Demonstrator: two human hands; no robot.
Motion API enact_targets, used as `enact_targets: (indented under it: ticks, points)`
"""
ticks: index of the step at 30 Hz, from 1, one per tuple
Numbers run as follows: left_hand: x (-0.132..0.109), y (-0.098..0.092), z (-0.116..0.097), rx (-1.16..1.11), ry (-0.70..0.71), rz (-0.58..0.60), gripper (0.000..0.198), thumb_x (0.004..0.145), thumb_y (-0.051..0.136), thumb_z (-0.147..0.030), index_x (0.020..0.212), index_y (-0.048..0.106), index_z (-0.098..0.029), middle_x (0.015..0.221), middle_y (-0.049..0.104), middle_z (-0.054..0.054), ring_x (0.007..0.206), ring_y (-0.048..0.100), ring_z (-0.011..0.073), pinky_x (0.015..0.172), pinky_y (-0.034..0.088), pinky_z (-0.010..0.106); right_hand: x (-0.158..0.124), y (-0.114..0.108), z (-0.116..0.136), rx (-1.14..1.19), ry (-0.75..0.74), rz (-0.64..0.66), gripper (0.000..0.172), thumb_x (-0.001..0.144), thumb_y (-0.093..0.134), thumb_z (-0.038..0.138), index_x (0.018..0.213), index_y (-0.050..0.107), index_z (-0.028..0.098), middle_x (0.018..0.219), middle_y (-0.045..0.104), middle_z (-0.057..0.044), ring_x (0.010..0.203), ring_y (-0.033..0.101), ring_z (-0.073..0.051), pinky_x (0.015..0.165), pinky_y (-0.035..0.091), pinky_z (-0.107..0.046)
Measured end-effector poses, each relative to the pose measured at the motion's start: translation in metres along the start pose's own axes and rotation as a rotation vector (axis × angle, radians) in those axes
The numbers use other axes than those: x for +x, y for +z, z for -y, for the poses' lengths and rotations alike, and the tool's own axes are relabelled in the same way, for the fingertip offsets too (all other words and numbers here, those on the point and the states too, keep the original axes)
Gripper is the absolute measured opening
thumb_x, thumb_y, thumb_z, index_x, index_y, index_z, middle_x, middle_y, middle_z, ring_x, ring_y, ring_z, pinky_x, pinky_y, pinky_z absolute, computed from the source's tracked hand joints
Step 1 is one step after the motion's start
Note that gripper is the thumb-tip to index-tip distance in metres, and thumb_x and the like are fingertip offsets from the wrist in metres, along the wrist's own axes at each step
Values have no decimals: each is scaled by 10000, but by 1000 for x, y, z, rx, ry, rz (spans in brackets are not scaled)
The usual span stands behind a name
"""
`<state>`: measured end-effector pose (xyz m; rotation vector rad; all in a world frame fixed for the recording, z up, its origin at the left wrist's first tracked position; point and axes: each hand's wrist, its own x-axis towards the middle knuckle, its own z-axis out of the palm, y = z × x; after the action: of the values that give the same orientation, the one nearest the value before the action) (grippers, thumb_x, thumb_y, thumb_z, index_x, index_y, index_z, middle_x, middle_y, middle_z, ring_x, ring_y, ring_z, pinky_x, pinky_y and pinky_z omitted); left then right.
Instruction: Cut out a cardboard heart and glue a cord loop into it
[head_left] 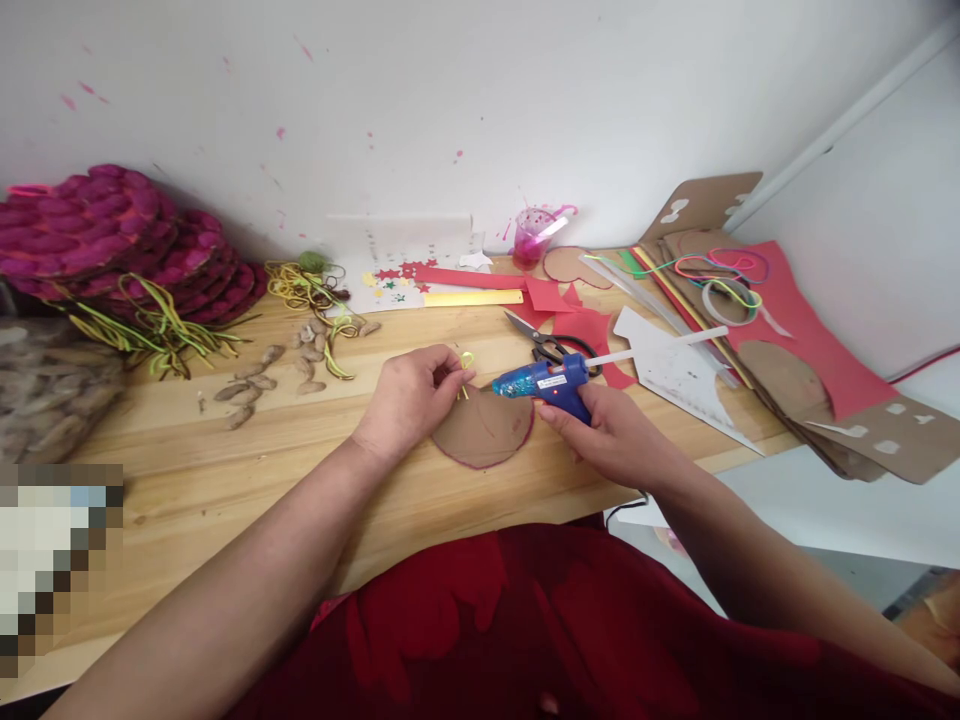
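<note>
My right hand [600,430] is wrapped round the handle of a blue glue gun [544,383], which has a white glue stick poking from its back. The nozzle points left, over the upper part of a round cardboard piece [484,440] with a dark reddish rim. My left hand [416,390] pinches a thin yellow cord [466,362] at the cardboard's upper left edge. The cord forms a small loop above the fingers, with its ends hanging onto the cardboard. Whether the nozzle touches the cord or the cardboard is hard to tell.
Scissors [551,345] lie just behind the glue gun, beside red paper scraps [585,330]. Peanuts [251,385] and tangled yellow-brown cords [296,285] lie to the left, near stacked magenta pieces [90,230]. A cup of pink liquid [532,238] stands at the wall; cardboard sheets [795,390] lie right.
</note>
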<state>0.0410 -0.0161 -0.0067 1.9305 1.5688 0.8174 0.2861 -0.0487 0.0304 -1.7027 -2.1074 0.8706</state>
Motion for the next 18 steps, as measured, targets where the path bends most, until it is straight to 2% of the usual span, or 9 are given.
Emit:
enact_targets:
  ticks: [18]
  points:
    - [0, -2, -2, 22, -13, 2, 205, 862, 643, -346, 736, 679, -189, 644, 679, -13, 521, 505, 116, 565, 378, 251, -5, 0, 1, -45, 8, 1, 323, 921, 540, 489, 752, 505, 216, 622, 581, -35, 657, 568, -214, 564, 331, -302]
